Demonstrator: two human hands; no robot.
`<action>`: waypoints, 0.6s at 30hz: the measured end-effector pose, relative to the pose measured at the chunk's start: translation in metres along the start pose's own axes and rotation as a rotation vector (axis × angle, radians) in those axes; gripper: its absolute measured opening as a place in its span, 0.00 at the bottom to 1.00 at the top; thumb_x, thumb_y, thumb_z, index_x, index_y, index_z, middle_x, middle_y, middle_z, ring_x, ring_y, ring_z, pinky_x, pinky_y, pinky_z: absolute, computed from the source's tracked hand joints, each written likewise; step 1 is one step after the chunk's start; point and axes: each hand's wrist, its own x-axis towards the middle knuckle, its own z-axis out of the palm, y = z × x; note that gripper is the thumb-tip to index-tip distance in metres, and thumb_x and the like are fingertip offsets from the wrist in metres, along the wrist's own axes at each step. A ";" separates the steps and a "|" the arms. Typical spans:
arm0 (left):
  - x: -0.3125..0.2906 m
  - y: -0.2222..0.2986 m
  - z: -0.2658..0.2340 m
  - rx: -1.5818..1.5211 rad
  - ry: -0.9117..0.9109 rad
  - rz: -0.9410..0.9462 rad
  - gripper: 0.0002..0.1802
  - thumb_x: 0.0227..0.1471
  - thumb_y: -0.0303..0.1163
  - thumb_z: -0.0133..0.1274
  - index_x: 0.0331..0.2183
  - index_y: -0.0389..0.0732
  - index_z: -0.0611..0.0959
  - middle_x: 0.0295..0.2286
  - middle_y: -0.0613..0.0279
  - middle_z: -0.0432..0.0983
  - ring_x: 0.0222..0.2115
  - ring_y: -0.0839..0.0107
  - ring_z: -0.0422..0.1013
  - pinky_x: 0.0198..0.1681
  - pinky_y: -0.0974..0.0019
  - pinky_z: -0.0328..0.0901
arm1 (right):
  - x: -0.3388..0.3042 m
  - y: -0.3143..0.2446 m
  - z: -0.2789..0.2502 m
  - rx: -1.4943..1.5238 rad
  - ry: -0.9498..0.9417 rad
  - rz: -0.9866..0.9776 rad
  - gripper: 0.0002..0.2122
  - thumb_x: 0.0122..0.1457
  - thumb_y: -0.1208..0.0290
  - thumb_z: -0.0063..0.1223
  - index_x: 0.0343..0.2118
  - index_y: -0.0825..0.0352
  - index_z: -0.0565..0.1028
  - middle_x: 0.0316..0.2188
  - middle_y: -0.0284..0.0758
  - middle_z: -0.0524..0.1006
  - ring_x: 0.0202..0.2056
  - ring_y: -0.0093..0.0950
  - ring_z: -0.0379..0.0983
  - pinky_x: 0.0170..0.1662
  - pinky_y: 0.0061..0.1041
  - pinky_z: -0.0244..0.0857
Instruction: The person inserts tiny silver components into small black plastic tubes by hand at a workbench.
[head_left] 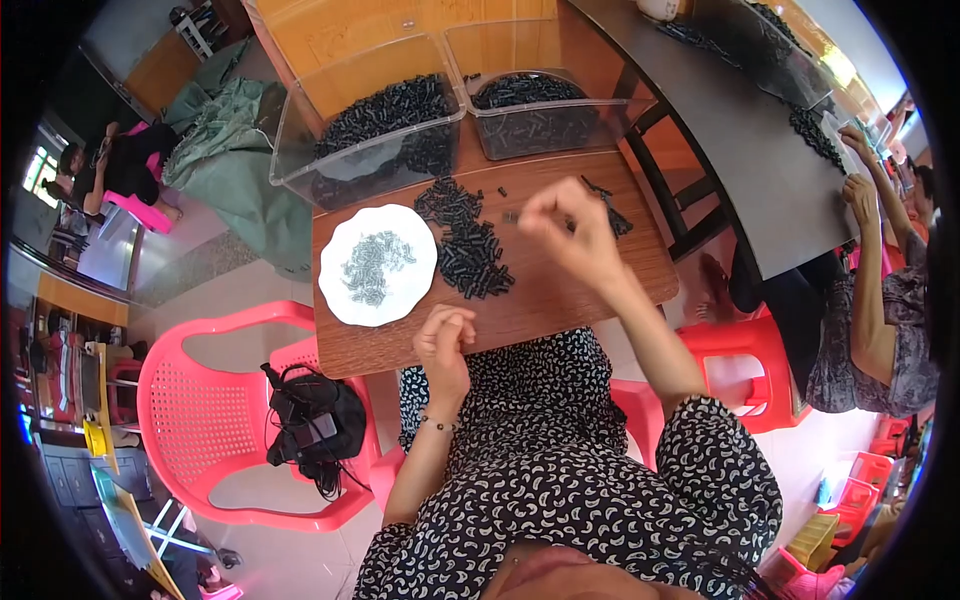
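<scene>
My left hand (446,342) is at the near edge of a small brown table (560,285), its thumb and fingers pressed together; anything between them is too small to make out. Raised above the table's right half, my right hand (582,238) is slightly blurred, its fingers curled in. What it may hold cannot be made out. Short black tube-like pieces (472,250) lie heaped between my hands. To the left, a white scalloped plate (335,240) carries many tiny clear pieces (375,265). More black pieces (615,218) lie just beyond my right hand.
Two clear plastic bins (300,165) (600,125) of black pieces stand at the table's far side. A pink chair (205,410) with a black bag (335,425) is at left. At right are a dark table (740,150), a red stool (740,370) and another person's arms (870,260).
</scene>
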 end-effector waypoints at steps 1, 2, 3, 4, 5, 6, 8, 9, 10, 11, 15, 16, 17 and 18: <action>0.002 -0.002 -0.006 -0.049 0.009 0.029 0.11 0.53 0.27 0.44 0.24 0.31 0.76 0.22 0.63 0.67 0.23 0.75 0.64 0.27 0.72 0.59 | 0.017 0.006 -0.002 -0.021 0.037 -0.006 0.03 0.49 0.72 0.60 0.25 0.64 0.78 0.27 0.31 0.78 0.33 0.27 0.69 0.38 0.25 0.63; 0.005 -0.003 -0.010 -0.116 0.002 0.018 0.12 0.53 0.27 0.43 0.21 0.33 0.73 0.21 0.61 0.66 0.23 0.72 0.64 0.28 0.70 0.59 | 0.037 0.011 -0.006 -0.099 0.092 -0.086 0.04 0.49 0.71 0.60 0.25 0.64 0.77 0.26 0.31 0.78 0.32 0.27 0.69 0.36 0.26 0.63; 0.006 -0.004 -0.012 -0.115 0.002 0.023 0.12 0.53 0.27 0.43 0.21 0.33 0.73 0.21 0.61 0.66 0.23 0.72 0.64 0.28 0.70 0.59 | 0.057 0.018 -0.009 -0.175 0.148 -0.165 0.04 0.49 0.71 0.60 0.24 0.64 0.77 0.25 0.32 0.78 0.31 0.27 0.68 0.35 0.27 0.63; 0.007 -0.005 -0.013 -0.203 0.012 0.003 0.12 0.53 0.27 0.43 0.21 0.33 0.73 0.21 0.61 0.66 0.23 0.72 0.63 0.28 0.69 0.59 | 0.074 0.029 -0.012 -0.203 0.191 -0.139 0.04 0.48 0.71 0.60 0.24 0.65 0.77 0.25 0.33 0.77 0.31 0.30 0.68 0.34 0.28 0.63; 0.008 -0.005 -0.014 -0.290 0.022 -0.017 0.12 0.54 0.27 0.43 0.21 0.33 0.72 0.20 0.60 0.66 0.23 0.71 0.63 0.28 0.68 0.59 | 0.092 0.041 -0.017 -0.301 0.219 -0.211 0.05 0.49 0.71 0.60 0.26 0.65 0.77 0.25 0.34 0.77 0.32 0.34 0.68 0.34 0.31 0.63; 0.008 -0.005 -0.013 -0.289 0.021 -0.016 0.12 0.54 0.27 0.43 0.21 0.33 0.72 0.20 0.60 0.66 0.23 0.71 0.63 0.28 0.68 0.59 | 0.107 0.056 -0.021 -0.385 0.243 -0.221 0.05 0.49 0.71 0.60 0.27 0.65 0.77 0.26 0.35 0.77 0.33 0.36 0.68 0.35 0.32 0.64; 0.009 -0.007 -0.011 -0.219 0.029 -0.025 0.12 0.55 0.27 0.42 0.21 0.33 0.72 0.20 0.60 0.65 0.23 0.71 0.63 0.29 0.67 0.60 | 0.129 0.074 -0.023 -0.516 0.288 -0.209 0.07 0.49 0.70 0.60 0.30 0.65 0.78 0.27 0.36 0.78 0.36 0.38 0.69 0.38 0.34 0.65; 0.009 -0.008 -0.011 -0.190 0.016 -0.012 0.13 0.55 0.25 0.41 0.21 0.32 0.72 0.21 0.61 0.65 0.23 0.71 0.63 0.29 0.67 0.60 | 0.131 0.079 -0.024 -0.514 0.285 -0.207 0.07 0.49 0.70 0.60 0.30 0.65 0.78 0.27 0.36 0.78 0.36 0.38 0.69 0.38 0.34 0.65; 0.008 -0.009 -0.011 -0.189 0.017 -0.015 0.13 0.55 0.25 0.41 0.21 0.32 0.72 0.21 0.61 0.65 0.23 0.71 0.63 0.29 0.67 0.60 | 0.132 0.085 -0.025 -0.532 0.301 -0.202 0.07 0.50 0.70 0.60 0.31 0.65 0.78 0.27 0.36 0.78 0.35 0.36 0.69 0.39 0.32 0.65; 0.006 -0.011 -0.012 -0.147 -0.001 0.003 0.13 0.55 0.25 0.41 0.21 0.31 0.73 0.22 0.60 0.67 0.23 0.73 0.64 0.29 0.69 0.61 | 0.132 0.083 -0.021 -0.548 0.309 -0.199 0.07 0.51 0.71 0.59 0.33 0.66 0.78 0.27 0.36 0.78 0.35 0.34 0.69 0.39 0.30 0.64; 0.005 -0.013 -0.015 -0.087 -0.018 0.018 0.13 0.56 0.25 0.42 0.22 0.31 0.75 0.24 0.61 0.69 0.24 0.75 0.66 0.29 0.72 0.61 | 0.097 0.064 -0.009 -0.424 0.244 -0.314 0.05 0.51 0.74 0.58 0.31 0.65 0.79 0.25 0.33 0.78 0.30 0.31 0.70 0.35 0.26 0.65; 0.005 -0.013 -0.015 -0.074 -0.014 0.019 0.13 0.56 0.26 0.42 0.22 0.31 0.75 0.24 0.62 0.69 0.24 0.75 0.66 0.29 0.72 0.61 | 0.084 0.063 -0.003 -0.368 0.147 -0.309 0.04 0.51 0.75 0.58 0.30 0.65 0.79 0.25 0.33 0.78 0.30 0.31 0.70 0.35 0.27 0.65; 0.006 -0.013 -0.016 -0.068 -0.018 0.019 0.13 0.57 0.26 0.42 0.23 0.31 0.75 0.24 0.62 0.69 0.24 0.76 0.66 0.29 0.73 0.61 | 0.070 0.062 0.001 -0.312 0.053 -0.304 0.03 0.51 0.75 0.58 0.29 0.65 0.78 0.24 0.33 0.77 0.29 0.31 0.70 0.35 0.27 0.65; 0.006 -0.012 -0.014 -0.070 -0.016 0.010 0.13 0.57 0.26 0.42 0.23 0.31 0.75 0.24 0.62 0.69 0.24 0.76 0.66 0.29 0.73 0.61 | 0.055 0.060 0.004 -0.294 -0.092 -0.257 0.02 0.49 0.77 0.58 0.27 0.66 0.78 0.25 0.33 0.77 0.31 0.31 0.70 0.36 0.28 0.65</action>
